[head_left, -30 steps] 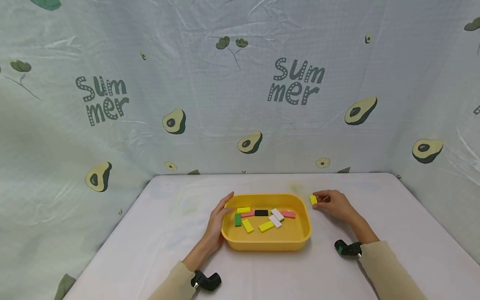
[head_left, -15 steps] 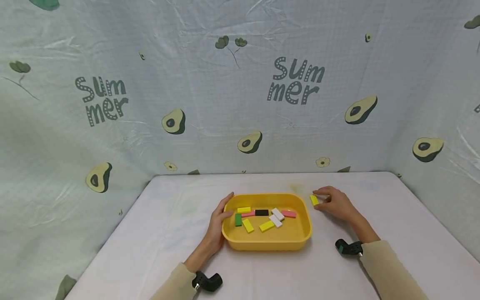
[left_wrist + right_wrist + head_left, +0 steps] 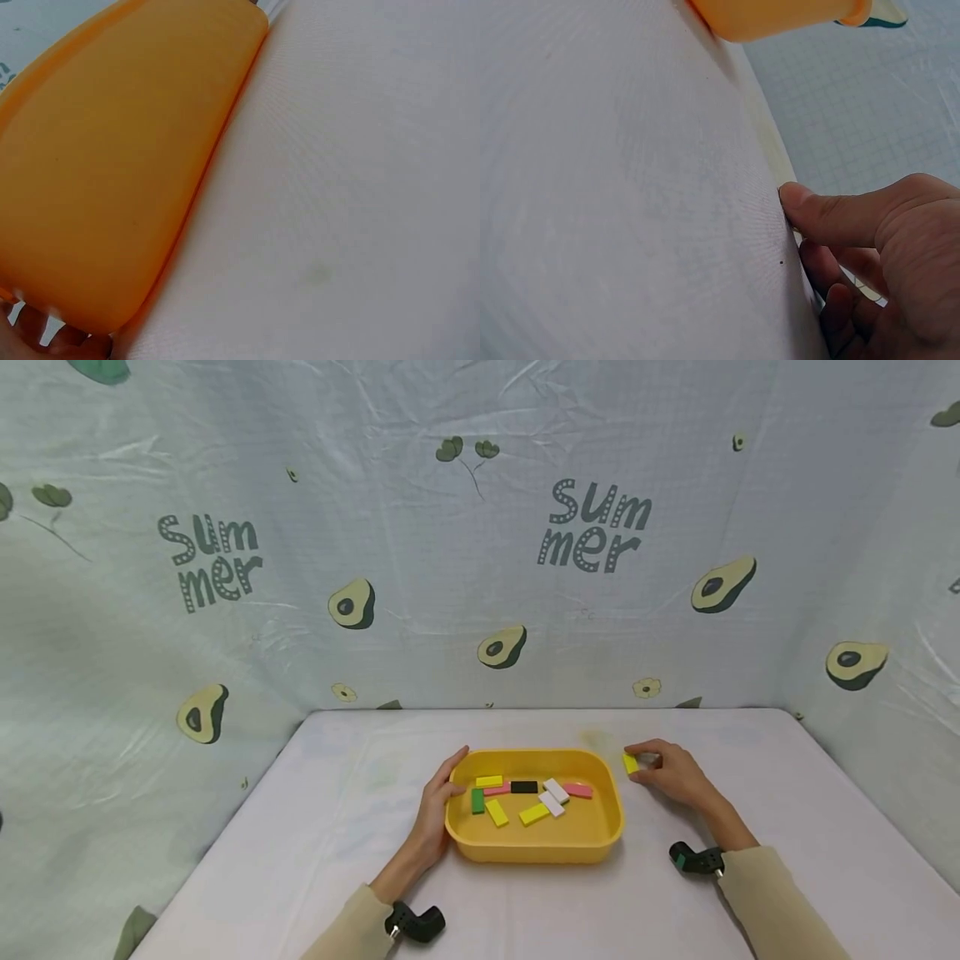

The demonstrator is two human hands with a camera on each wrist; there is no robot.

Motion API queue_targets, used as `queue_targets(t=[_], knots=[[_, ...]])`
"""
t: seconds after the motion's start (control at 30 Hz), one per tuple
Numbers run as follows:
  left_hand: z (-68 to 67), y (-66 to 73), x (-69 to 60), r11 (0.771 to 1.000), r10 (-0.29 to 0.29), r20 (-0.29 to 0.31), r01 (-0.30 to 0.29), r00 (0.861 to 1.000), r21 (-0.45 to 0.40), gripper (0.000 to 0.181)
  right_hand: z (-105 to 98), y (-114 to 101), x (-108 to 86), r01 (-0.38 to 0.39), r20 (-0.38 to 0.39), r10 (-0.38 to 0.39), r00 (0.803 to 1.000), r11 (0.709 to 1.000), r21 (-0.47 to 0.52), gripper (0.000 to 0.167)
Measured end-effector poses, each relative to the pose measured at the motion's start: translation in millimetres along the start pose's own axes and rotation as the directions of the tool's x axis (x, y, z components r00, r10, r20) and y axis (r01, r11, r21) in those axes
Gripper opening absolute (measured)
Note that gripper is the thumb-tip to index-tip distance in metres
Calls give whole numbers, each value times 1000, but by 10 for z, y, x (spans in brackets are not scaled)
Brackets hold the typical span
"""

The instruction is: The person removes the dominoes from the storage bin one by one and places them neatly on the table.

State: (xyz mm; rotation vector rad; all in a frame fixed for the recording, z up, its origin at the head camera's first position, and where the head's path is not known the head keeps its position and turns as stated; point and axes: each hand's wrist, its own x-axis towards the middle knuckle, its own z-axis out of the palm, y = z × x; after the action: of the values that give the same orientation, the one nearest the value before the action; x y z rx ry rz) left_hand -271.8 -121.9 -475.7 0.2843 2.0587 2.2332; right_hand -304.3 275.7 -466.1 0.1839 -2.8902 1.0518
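Observation:
Fingers and thumb of my left hand (image 3: 431, 814) grip the left end of a yellow tray (image 3: 536, 853) in the head view. The left wrist view has the tray's outer wall (image 3: 112, 165) with my left hand (image 3: 56, 341) at its near end. Right of the tray, my right hand (image 3: 678, 777) pinches a small yellow block (image 3: 631, 764) by its ends, low over the white table. In the right wrist view my right hand (image 3: 885, 247) has thumb and fingers close to the tabletop; the block is mostly hidden there.
Inside the tray lie several blocks, among them a green one (image 3: 477, 802), a black one (image 3: 524, 787), a pink one (image 3: 578, 791) and a white one (image 3: 556, 790). A patterned sheet (image 3: 420, 527) hangs behind the table (image 3: 360, 777).
The head view has shifted slightly. Both hands keep nearly the same places, the left at the tray and the right at the yellow block.

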Motion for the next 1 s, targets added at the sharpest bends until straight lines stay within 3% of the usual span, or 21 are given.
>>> queue_targets(t=[0.17, 0.4, 0.67, 1.0], knots=[[-13, 1, 9, 1000, -12, 19, 12, 1000, -7, 70, 9, -8, -5, -20, 1, 20, 1000, 1000, 2, 49], [-25, -33, 13, 999, 31, 32, -31, 999, 12, 66, -3, 6, -19, -34, 6, 34, 999, 999, 3, 51], [-36, -23, -1, 998, 46, 6, -47, 999, 35, 53, -15, -19, 11, -32, 11, 32, 999, 999, -1, 50], [-26, -19, -15, 999, 41, -2, -41, 999, 27, 52, -59, -46, 5, -53, 66, 50, 997, 997, 48, 61]])
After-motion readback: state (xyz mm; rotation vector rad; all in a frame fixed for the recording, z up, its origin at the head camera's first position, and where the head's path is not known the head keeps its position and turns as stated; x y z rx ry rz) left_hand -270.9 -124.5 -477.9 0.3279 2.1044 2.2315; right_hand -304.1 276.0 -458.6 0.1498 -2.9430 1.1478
